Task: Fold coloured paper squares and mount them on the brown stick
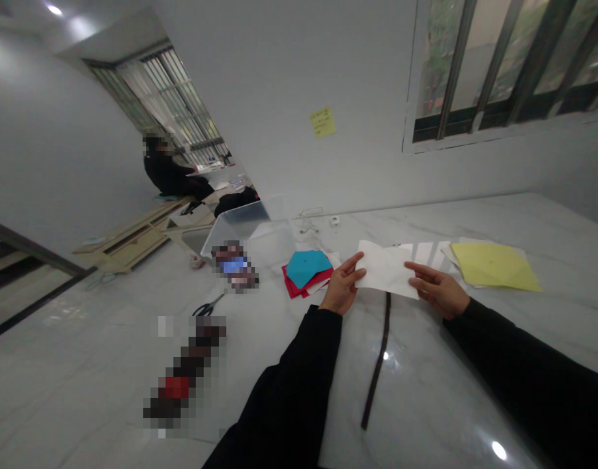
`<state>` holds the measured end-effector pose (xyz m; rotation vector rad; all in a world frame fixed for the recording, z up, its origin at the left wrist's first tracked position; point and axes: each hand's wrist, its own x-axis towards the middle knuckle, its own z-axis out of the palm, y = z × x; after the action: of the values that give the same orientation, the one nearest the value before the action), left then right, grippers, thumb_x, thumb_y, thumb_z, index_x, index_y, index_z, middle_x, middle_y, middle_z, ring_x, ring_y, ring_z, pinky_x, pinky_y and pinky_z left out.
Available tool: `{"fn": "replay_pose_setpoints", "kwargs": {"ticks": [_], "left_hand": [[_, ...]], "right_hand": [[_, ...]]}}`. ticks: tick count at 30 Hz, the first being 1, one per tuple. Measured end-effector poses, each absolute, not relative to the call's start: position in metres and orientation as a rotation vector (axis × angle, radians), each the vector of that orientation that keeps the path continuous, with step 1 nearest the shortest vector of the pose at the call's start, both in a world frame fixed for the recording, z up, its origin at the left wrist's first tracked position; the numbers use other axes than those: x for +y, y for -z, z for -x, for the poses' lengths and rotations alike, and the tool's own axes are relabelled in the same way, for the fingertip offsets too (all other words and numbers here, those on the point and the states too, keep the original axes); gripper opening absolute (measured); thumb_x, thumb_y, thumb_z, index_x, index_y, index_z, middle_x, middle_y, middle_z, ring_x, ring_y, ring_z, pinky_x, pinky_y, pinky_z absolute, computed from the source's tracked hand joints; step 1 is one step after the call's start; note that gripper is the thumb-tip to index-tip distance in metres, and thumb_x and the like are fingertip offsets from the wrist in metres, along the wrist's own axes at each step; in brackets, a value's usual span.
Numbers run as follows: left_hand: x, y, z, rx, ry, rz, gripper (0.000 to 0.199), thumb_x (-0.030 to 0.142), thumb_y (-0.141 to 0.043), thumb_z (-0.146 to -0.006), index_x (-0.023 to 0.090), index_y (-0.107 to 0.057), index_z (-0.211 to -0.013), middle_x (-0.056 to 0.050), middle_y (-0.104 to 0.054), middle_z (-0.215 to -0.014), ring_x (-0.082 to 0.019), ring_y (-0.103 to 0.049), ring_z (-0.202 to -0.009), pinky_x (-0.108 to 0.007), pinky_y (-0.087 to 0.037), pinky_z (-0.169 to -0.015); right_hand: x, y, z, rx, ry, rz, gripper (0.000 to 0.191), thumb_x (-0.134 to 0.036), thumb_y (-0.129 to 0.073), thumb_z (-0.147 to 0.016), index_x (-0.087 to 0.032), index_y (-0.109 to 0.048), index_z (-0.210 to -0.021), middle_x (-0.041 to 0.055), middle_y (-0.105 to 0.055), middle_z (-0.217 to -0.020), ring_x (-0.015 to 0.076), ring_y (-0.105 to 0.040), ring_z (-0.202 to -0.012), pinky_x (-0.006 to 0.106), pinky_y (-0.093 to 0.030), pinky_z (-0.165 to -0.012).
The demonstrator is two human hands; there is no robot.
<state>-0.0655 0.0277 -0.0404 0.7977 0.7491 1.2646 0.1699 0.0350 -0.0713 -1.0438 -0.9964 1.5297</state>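
Observation:
A white sheet of paper is held up between my two hands, above the marble-patterned table. My left hand pinches its left edge between thumb and fingers. At the right edge, my right hand grips the paper the same way. Below the sheet a thin dark strip runs down the table toward me; its far end is hidden behind the paper. Close to my left hand lies a pile of blue paper and red paper. Yellow paper rests on white sheets beyond my right hand.
Scissors lie on the table to the left, near a blurred-out phone-like item. Behind stands a clear plastic bin. A yellow note sticks to the wall. Far left, a person in dark clothes sits by a window.

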Motion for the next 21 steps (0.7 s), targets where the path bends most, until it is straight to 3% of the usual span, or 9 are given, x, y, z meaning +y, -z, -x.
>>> {"fn": "replay_pose_setpoints", "kwargs": {"ticks": [8,14,21], "left_hand": [[0.0277,0.0406,0.0668,0.673,-1.244,-0.746,0.057,0.013,-0.075,-0.071,0.019,-0.06,-0.126,-0.008,-0.059,-0.132,-0.018,-0.063,-0.105,-0.029,-0.047,-0.094],[0.0221,0.0354,0.0673,0.693,-1.23,-0.721,0.064,0.015,-0.073,-0.073,0.025,-0.052,-0.133,-0.007,-0.064,-0.124,-0.022,-0.065,-0.105,-0.037,-0.05,-0.094],[0.0261,0.032,0.0595,0.854,-1.209,-0.582,0.045,0.019,-0.062,-0.078,0.01,-0.058,-0.123,-0.017,-0.065,-0.12,-0.03,-0.061,-0.113,-0.046,-0.046,-0.101]], "right_hand": [[0.0362,0.0684,-0.1719,-0.916,-1.517,1.079,0.053,-0.03,-0.086,-0.058,-0.03,-0.073,-0.109,-0.0006,-0.062,-0.092,0.008,-0.056,-0.068,0.02,-0.05,-0.059],[0.0325,0.0675,-0.1689,-1.0,-1.591,1.021,0.053,-0.026,-0.086,-0.057,-0.03,-0.073,-0.109,0.0005,-0.065,-0.105,0.0068,-0.054,-0.062,0.021,-0.048,-0.053],[0.033,0.0739,-0.1645,-1.008,-1.621,1.033,0.05,-0.037,-0.084,-0.063,-0.029,-0.071,-0.111,0.0036,-0.066,-0.11,0.0153,-0.063,-0.079,0.025,-0.051,-0.062]]}}
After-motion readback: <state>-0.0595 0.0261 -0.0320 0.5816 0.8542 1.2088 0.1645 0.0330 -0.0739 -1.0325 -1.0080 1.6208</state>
